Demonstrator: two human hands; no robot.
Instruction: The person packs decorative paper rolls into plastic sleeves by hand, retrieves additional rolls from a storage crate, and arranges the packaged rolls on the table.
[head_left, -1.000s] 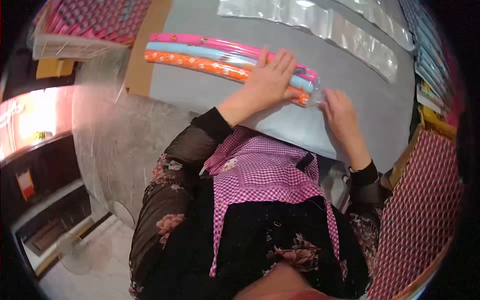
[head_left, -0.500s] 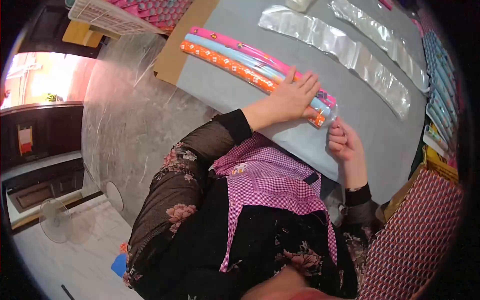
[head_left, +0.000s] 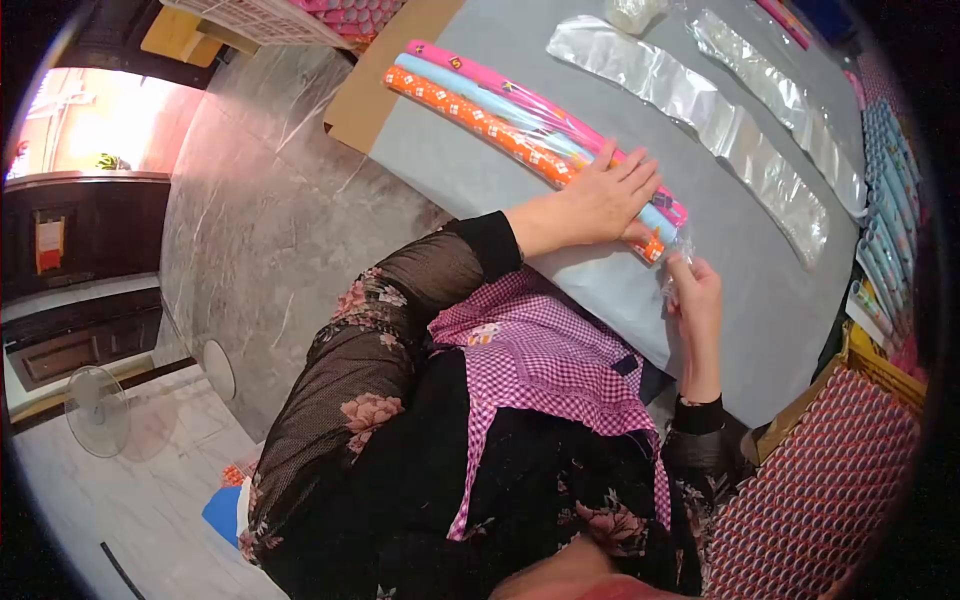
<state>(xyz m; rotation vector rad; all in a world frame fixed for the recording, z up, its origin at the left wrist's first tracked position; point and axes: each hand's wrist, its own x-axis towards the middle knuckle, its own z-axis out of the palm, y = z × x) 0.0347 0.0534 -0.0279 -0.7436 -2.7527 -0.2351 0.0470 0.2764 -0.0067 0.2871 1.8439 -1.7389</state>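
Three rolls of patterned paper lie side by side on the grey table: a pink roll point(head_left: 500, 82), a light blue roll point(head_left: 470, 97) and an orange roll point(head_left: 460, 113). Shiny clear plastic film seems to wrap them. My left hand point(head_left: 605, 200) rests flat across the rolls near their right end, fingers stretched and slightly apart. Just past that end, my right hand point(head_left: 697, 295) is closed in a pinch on the loose end of the clear plastic film point(head_left: 683, 243). Some film shows beside its fingers.
Overlapping clear plastic sleeves point(head_left: 690, 100) lie across the table point(head_left: 780, 320), with a second row point(head_left: 780, 95) farther back. Patterned rolls point(head_left: 885, 240) stack along the right edge. A large red-patterned stack point(head_left: 820, 480) stands at lower right, a white basket point(head_left: 265, 22) at upper left.
The view has shifted a little, moving the table scene rightward. My right hand has turned slightly, and more crumpled film shows below its fingers. My left hand stays on the rolls.
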